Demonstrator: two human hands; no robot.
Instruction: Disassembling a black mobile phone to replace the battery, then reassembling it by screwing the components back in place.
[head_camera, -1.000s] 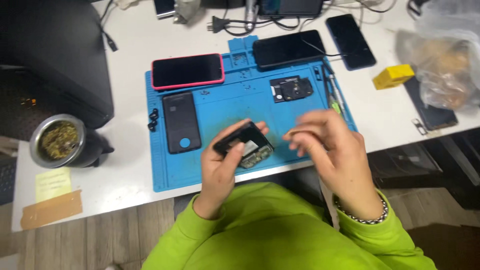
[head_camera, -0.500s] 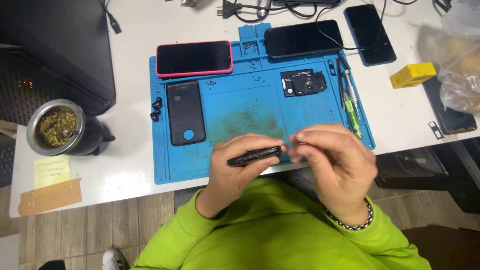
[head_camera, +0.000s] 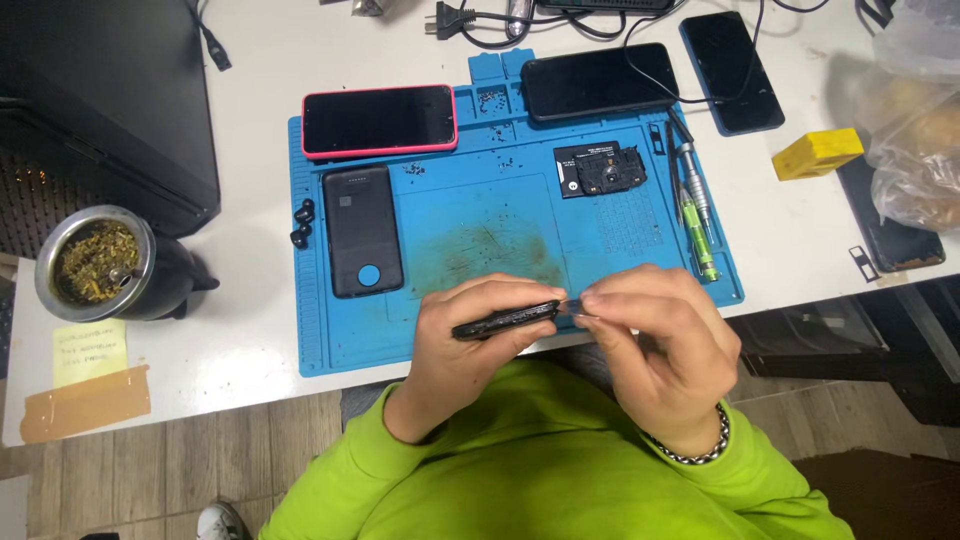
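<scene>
My left hand (head_camera: 462, 352) grips a black phone body (head_camera: 506, 320), held edge-on over the near edge of the blue work mat (head_camera: 450, 220). At the phone's right end my right hand (head_camera: 655, 350) pinches a small grey tool or part (head_camera: 574, 307); what it is cannot be told. A beaded bracelet (head_camera: 700, 450) circles my right wrist. Both sleeves are bright green.
On the mat lie a red-cased phone (head_camera: 379, 121), a black back cover (head_camera: 363, 229), a black phone (head_camera: 600, 80), a small black board (head_camera: 600, 169) and screwdrivers (head_camera: 694, 205). Off the mat: another phone (head_camera: 732, 71), a yellow block (head_camera: 818, 153), a metal cup (head_camera: 105, 265), plastic bags (head_camera: 915, 120).
The phone body has turned from tilted, showing its inside, to edge-on and level. My right hand has come to its right end. The view has shifted slightly.
</scene>
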